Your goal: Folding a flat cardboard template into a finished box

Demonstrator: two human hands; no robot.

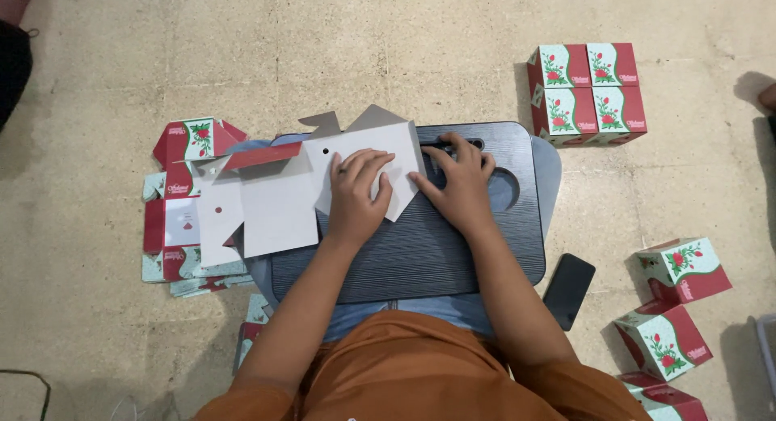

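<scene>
A flat, unfolded carton blank (275, 203), grey-white on its inner side with a red edge, lies across a dark ribbed lap tray (420, 251) on my legs. My left hand (357, 196) presses flat on the blank's right panel, fingers spread. My right hand (459, 182) rests just beside that panel's right edge, fingers on the tray near its slot. Neither hand grips anything that I can see.
A pile of flat red and mint flowered carton blanks (182, 227) lies on the floor at my left. Folded boxes stand stacked at the back right (588, 91), and more lie at the right (683, 269). A black phone (568, 290) sits beside the tray.
</scene>
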